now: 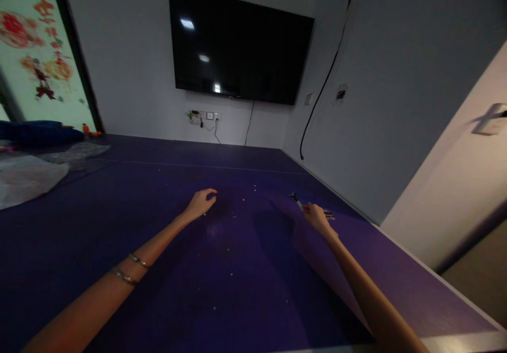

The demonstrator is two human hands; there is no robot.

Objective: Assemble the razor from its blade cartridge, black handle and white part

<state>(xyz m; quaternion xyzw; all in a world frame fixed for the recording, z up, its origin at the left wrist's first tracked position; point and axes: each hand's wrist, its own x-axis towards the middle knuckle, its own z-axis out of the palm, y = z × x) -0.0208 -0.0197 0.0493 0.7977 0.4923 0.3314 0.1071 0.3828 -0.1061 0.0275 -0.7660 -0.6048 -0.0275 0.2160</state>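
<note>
My right hand (316, 216) is closed around the handle of a razor (297, 201), a slim tool with a dark T-shaped head pointing up and left. Just behind that hand, several small dark and silvery pieces (328, 215) lie on the purple surface (237, 237), partly hidden by it; their kind is too small to make out. My left hand (201, 203) hovers over or rests on the same surface, its fingers curved with a gap between thumb and forefinger and nothing in them. Two bracelets (130, 269) circle the left forearm.
Tiny white specks (243, 200) dot the surface. Clear plastic bags (27, 176) and dark blue fabric (35, 131) lie at the far left, near a small orange object (92, 131). A black cable (327, 78) hangs along the right wall; a television (241, 47) is mounted ahead.
</note>
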